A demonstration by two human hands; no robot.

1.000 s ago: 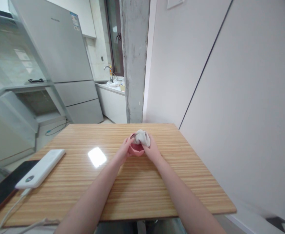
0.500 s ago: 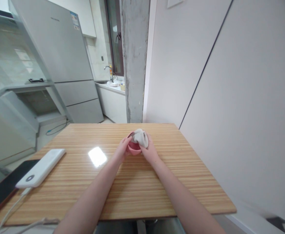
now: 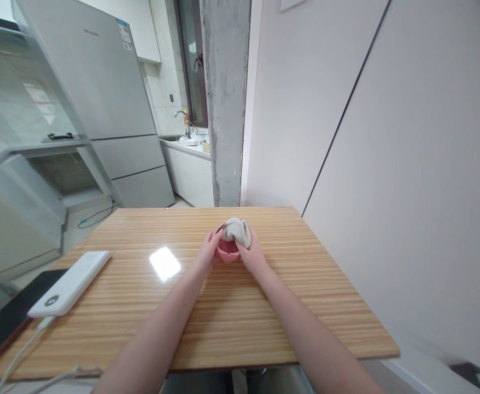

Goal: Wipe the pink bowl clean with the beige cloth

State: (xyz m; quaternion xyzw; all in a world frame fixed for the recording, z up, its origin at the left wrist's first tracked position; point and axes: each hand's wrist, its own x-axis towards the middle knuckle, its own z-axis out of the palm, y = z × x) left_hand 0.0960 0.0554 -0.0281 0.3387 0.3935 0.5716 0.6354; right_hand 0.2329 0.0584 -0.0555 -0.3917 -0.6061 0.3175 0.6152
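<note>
Small round pink bowl [image 3: 227,253], near the far edge of the striped wooden worktop [image 3: 232,312]: gripped at its side by the left hand [image 3: 208,255], its inside being wiped with a crumpled grey-white cloth [image 3: 237,231] clutched in the right hand [image 3: 253,253]; wiping judged unfinished.

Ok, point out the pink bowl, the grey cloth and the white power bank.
pink bowl [image 3: 227,253]: head view, on its front wall between the hands.
grey cloth [image 3: 236,230]: head view, on the bunched top.
white power bank [image 3: 71,283]: head view, on the middle of its flat top.
</note>
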